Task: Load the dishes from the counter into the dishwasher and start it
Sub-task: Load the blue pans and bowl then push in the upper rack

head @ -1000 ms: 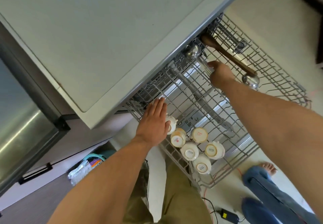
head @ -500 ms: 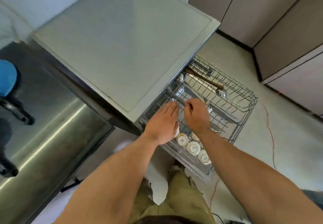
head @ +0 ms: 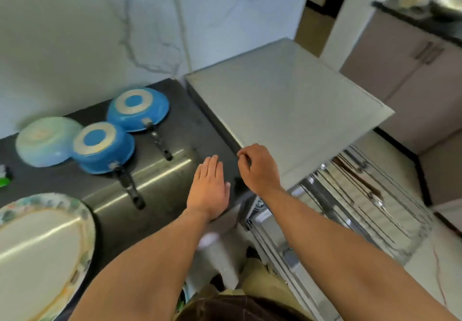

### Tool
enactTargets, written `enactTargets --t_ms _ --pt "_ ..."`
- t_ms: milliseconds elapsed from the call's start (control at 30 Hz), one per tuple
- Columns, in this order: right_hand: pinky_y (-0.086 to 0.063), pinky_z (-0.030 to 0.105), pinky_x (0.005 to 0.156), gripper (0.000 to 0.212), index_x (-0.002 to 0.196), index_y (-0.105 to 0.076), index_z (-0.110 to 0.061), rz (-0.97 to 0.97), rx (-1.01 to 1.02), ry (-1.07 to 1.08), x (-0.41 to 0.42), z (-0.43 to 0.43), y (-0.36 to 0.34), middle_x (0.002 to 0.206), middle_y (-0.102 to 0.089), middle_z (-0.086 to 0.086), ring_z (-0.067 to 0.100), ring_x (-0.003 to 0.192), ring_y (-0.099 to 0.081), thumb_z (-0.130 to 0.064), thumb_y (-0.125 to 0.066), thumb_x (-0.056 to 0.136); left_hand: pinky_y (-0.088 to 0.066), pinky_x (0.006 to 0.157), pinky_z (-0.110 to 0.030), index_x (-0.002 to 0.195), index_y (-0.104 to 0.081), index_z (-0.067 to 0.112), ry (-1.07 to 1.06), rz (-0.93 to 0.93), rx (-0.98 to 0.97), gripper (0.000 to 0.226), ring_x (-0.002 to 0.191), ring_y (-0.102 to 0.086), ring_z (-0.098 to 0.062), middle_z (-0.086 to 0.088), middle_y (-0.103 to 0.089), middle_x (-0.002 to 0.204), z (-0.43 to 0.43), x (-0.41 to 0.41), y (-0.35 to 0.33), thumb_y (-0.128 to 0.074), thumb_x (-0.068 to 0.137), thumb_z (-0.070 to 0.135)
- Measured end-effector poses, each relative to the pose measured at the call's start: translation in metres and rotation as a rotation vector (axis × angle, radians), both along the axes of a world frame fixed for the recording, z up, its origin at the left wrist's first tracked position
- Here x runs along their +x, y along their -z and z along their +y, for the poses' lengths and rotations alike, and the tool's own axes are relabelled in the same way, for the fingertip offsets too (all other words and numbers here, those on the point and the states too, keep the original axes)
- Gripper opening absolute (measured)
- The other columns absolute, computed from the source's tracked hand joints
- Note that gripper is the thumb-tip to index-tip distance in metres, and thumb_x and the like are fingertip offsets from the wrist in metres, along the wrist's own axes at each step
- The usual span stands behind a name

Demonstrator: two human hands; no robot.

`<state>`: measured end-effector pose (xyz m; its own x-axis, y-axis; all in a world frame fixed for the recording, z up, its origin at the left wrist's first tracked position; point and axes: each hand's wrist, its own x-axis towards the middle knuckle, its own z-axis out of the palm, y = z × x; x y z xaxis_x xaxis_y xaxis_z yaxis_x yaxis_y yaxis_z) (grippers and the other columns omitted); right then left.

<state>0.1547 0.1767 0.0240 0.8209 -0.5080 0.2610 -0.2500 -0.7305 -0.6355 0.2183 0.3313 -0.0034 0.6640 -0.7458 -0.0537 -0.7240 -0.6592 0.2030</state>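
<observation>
Neither hand holds anything: the left hand [head: 208, 188] is flat with straight fingers over the dark counter [head: 175, 125], at its edge beside the dishwasher [head: 287, 105]; whether the palm touches the surface I cannot tell; the right hand [head: 260, 168] hovers just beside it with fingers loosely curled, and nothing shows between them. The dishes not yet loaded stand to the left on the counter: the nearer pan [head: 102, 145] and the farther pan [head: 138, 106], both blue, both upside down, their black handles pointing toward the person; a pale bowl [head: 45, 140], also upside down, close against the nearer pan; a large plate [head: 45, 245] with a patterned rim at the lower left. The rack [head: 362, 195] is pulled out on the right; it is blurred, so its free places cannot be judged.

The step in hand seems to be the reach for the next dish. I would take the nearer pan, since its handle [head: 127, 183] lies closest to the left hand; the fingers should close fully round the handle near the pan body, not at the tip, so the weight does not twist the wrist; lift it straight up rather than drag it, because the bowl may shift with it; the right hand can support the rim during the turn toward the rack.
</observation>
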Motion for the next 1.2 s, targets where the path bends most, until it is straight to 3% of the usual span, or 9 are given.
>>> enactTargets --t_ms 133,300,500,667,867,967,1200 --pt "-0.051 0.030 0.080 0.014 0.098 -0.069 -0.017 -0.010 0.008 -0.192 0.071 0.032 0.003 0.094 -0.065 -0.003 0.013 0.091 -0.057 -0.018 -0.056 0.094 -0.009 0.126 -0.043 0.156 -0.025 0.005 -0.217 0.015 0.000 0.065 0.154 -0.009 -0.028 -0.014 -0.015 0.166 0.039 0.025 0.008 -0.035 0.103 0.042" --pt "-0.051 0.036 0.087 0.017 0.108 -0.066 -0.019 0.085 0.065 -0.381 0.156 0.056 0.007 0.104 -0.062 -0.003 0.014 0.100 -0.055 -0.027 -0.058 0.095 -0.012 0.126 -0.043 0.154 -0.030 0.004 -0.443 0.016 -0.053 0.065 0.154 -0.013 -0.028 -0.014 -0.021 0.164 0.049 0.057 0.013 -0.038 0.102 0.042" --pt "-0.052 0.041 0.089 0.045 0.118 -0.055 -0.018 0.387 0.027 -0.428 0.228 0.080 0.006 0.118 -0.056 0.002 0.021 0.109 -0.056 -0.050 -0.067 0.088 -0.009 0.126 -0.039 0.155 -0.026 0.001 -0.670 0.060 -0.102 0.067 0.152 -0.017 -0.030 -0.019 -0.024 0.162 0.045 0.073 0.017 -0.038 0.102 0.040" --pt "-0.053 0.045 0.089 0.050 0.124 -0.053 -0.011 0.577 -0.057 -0.352 0.257 0.098 0.008 0.125 -0.054 0.012 0.033 0.111 -0.060 -0.044 -0.069 0.089 -0.013 0.126 -0.041 0.155 -0.026 0.002 -0.662 0.057 -0.048 0.069 0.153 -0.014 -0.026 -0.015 -0.024 0.163 0.046 0.074 0.024 -0.029 0.102 0.045" --pt "-0.053 0.037 0.076 0.028 0.118 -0.063 -0.011 0.637 -0.094 -0.278 0.258 0.096 -0.001 0.117 -0.064 0.013 0.033 0.105 -0.065 -0.025 -0.064 0.093 -0.012 0.126 -0.041 0.154 -0.030 0.003 -0.637 0.061 -0.060 0.065 0.153 -0.015 -0.026 -0.015 -0.025 0.163 0.047 0.071 0.021 -0.031 0.103 0.044" --pt "-0.053 0.036 0.073 0.026 0.116 -0.065 -0.010 0.694 -0.116 -0.241 0.240 0.083 -0.010 0.114 -0.065 0.012 0.031 0.103 -0.065 -0.017 -0.063 0.091 -0.012 0.126 -0.041 0.154 -0.030 0.003 -0.576 0.066 -0.056 0.064 0.153 -0.015 -0.026 -0.014 -0.024 0.163 0.049 0.060 0.020 -0.031 0.104 0.043" --pt "-0.053 0.033 0.068 0.023 0.110 -0.064 -0.012 0.643 -0.070 -0.042 0.149 0.040 -0.023 0.099 -0.066 0.005 0.026 0.093 -0.067 -0.023 -0.070 0.091 -0.007 0.127 -0.041 0.155 -0.026 0.005 -0.318 0.041 -0.004 0.065 0.154 -0.009 -0.026 -0.013 -0.016 0.166 0.047 0.023 0.016 -0.029 0.104 0.045"
